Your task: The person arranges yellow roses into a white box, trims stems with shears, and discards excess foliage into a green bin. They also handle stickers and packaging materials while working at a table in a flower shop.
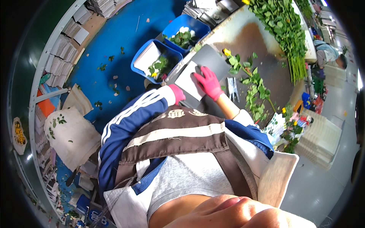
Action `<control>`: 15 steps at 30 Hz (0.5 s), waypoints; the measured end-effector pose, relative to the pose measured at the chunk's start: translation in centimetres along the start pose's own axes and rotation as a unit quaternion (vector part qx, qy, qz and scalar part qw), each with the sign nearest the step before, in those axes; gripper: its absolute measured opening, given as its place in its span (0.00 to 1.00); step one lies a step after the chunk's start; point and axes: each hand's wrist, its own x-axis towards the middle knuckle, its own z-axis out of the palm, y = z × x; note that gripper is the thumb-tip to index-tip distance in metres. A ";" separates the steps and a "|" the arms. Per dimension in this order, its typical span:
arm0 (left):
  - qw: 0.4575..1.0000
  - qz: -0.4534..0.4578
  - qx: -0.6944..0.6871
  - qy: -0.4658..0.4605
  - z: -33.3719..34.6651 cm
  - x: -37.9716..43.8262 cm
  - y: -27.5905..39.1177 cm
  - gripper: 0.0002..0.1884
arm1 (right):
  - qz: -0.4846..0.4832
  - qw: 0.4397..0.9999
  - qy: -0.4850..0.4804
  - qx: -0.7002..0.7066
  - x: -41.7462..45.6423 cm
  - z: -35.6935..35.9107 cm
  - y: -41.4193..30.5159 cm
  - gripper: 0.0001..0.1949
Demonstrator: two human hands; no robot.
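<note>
My right hand [209, 83], in a pink glove, rests with spread fingers on the right edge of a white sheet [188, 81]. Under the sheet lies a dark grey board [215, 58] on the worktable. My left hand [177, 93], also pink-gloved, is at the sheet's lower left edge; its fingers are mostly hidden, so whether it grips anything is unclear. Right of my right hand lies a metal hand tool [232, 89]. Beyond that, a leafy rose stem with a yellow bloom [227, 52] and loose leafy stems [255, 94] lie across the dark tabletop [273, 68].
Two blue bins [186, 20] [137, 61] holding leaves and petals stand against the table's left edge. A large bundle of green stems [285, 37] lies at the far right. Paper stacks [64, 47] fill a shelf at left. Another person [328, 52] bends over at far right.
</note>
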 end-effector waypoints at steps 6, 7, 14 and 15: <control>0.963 -0.179 0.199 -0.029 2.0 2.2 3.8 0.21 | 0.001 0.996 0.000 0.084 -7.1 6.4 -3.0 0.33; 0.932 -0.260 0.246 -0.050 2.6 3.3 5.2 0.19 | 0.005 0.993 0.047 0.110 -6.3 7.1 -3.6 0.33; 0.938 -0.333 0.075 -0.068 0.7 3.0 6.4 0.58 | 0.009 0.978 0.193 0.084 -3.8 3.2 6.9 0.14; 0.942 -0.318 0.060 -0.088 0.0 2.2 5.9 0.59 | 0.120 0.943 0.296 0.089 -4.1 2.4 10.2 0.12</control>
